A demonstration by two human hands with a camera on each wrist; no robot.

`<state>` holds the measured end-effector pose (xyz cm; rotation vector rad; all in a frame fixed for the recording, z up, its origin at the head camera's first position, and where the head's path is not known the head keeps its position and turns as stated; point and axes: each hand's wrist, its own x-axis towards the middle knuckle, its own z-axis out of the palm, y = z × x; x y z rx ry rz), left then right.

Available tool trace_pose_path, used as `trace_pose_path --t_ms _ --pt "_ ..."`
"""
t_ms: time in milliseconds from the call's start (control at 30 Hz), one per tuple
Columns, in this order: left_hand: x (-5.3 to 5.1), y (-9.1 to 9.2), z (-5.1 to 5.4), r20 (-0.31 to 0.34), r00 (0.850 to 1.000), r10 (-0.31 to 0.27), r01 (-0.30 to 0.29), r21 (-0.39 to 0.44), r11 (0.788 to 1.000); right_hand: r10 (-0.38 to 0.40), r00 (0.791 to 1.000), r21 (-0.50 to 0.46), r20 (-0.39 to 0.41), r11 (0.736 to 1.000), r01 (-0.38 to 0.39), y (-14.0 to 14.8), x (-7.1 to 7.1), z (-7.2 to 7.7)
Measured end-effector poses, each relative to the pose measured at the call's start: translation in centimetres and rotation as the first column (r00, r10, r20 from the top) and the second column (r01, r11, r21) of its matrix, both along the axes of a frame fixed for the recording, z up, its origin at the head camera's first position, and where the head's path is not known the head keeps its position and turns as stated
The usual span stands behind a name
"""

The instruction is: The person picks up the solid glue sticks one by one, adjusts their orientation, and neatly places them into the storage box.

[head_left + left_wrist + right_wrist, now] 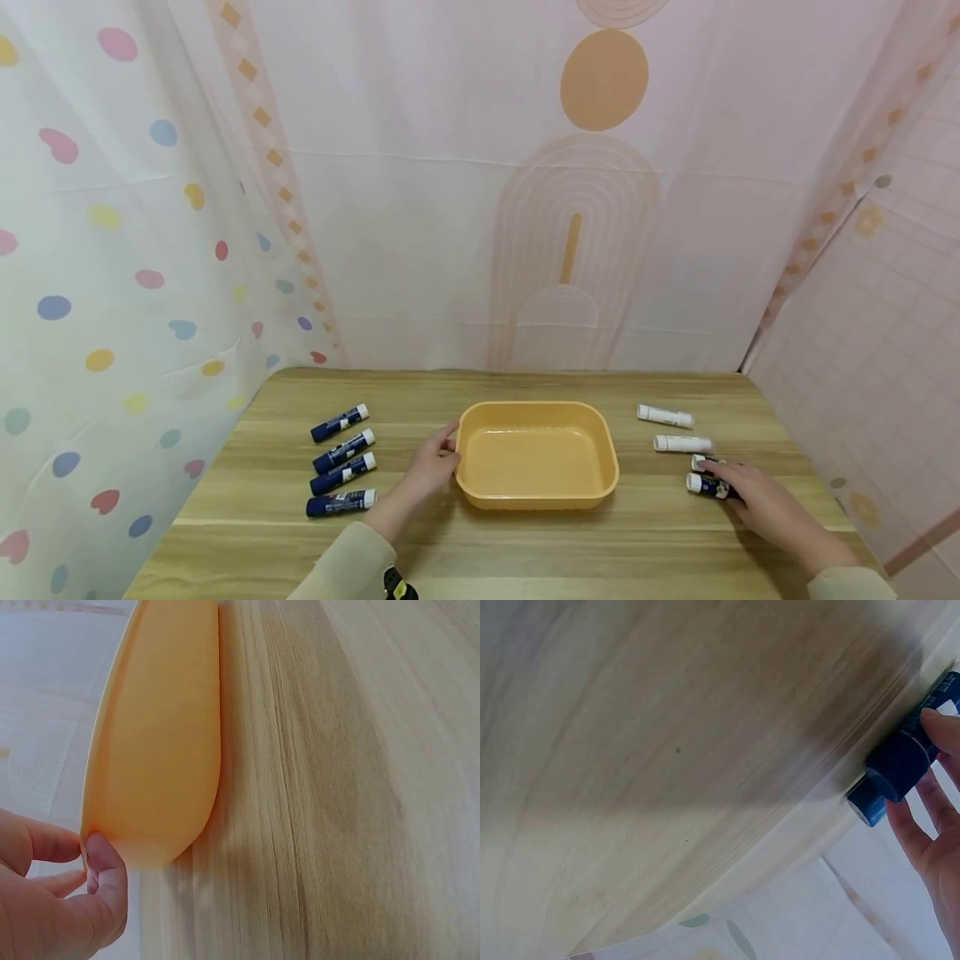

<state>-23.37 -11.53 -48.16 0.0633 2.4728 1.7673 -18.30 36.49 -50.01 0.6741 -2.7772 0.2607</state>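
Observation:
An orange-yellow plastic tray (536, 503) sits mid-table, its inside bare. My left hand (431, 462) pinches its left rim; in the left wrist view, the thumb (105, 862) lies on the outer wall. At the right, my right hand (772, 508) is over two dark blue glue sticks with white caps. It grips the nearer glue stick (708, 487), with the thumb (941, 729) on its side in the right wrist view. The farther glue stick (702, 461) lies right beside it, under a finger; whether that one is gripped too is unclear.
Two white glue sticks (682, 443) lie behind my right hand. Left of the tray, several dark blue glue sticks (341, 503) lie in a loose column. Patterned curtains (420, 250) hang behind and beside the wooden table (540, 550).

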Motion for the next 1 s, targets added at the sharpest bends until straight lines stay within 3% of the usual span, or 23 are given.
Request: trace_pose_path --t_ms 167,433,600,700,833,1000 --pt "0.0 0.1 0.1 0.017 1.0 -0.004 0.004 0.011 1.0 0.036 0.995 -0.03 -0.097 0.999 -0.039 -0.3 -0.1 0.1" --pt "0.1 0.0 0.1 0.017 1.0 -0.012 0.012 0.013 1.0 0.042 0.985 -0.047 -0.168 0.998 -0.05 -1.5 -0.5 0.7" --pt "0.1 -0.1 0.1 0.018 1.0 -0.015 0.015 0.012 1.0 0.029 0.986 -0.079 -0.164 0.996 -0.043 -2.1 -0.8 0.9" --pt "0.1 0.0 0.2 0.023 1.0 -0.015 0.014 0.008 1.0 -0.025 0.994 -0.145 -0.108 0.989 0.01 -2.4 -0.8 1.0" --pt "0.1 0.0 0.2 0.026 1.0 -0.014 0.014 0.002 1.0 -0.111 0.993 -0.306 0.031 0.945 0.115 -2.9 -0.9 1.2" --pt "0.1 -0.1 0.2 0.023 1.0 -0.013 0.013 0.0 1.0 -0.161 0.954 -0.501 0.253 0.822 0.272 -3.8 -1.1 1.9"
